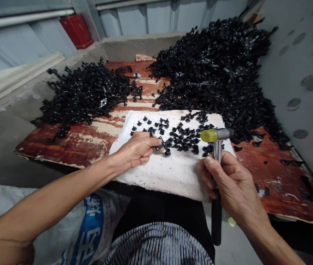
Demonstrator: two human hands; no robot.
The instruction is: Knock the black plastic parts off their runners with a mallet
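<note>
Fig.: my left hand (pixel 137 149), fingers extended, tips touching a black moulded piece (pixel 166 146) at 3 o'clock; my right hand (pixel 229 184) closed around a yellow-tipped mallet (pixel 216 135).

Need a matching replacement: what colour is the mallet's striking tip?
The mallet's striking tip is translucent yellow, as the head view shows.

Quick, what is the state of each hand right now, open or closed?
Left hand: fingers bent onto a black moulded piece; whether it grips cannot be told.
Right hand: closed, holding a yellow-tipped mallet.
</note>
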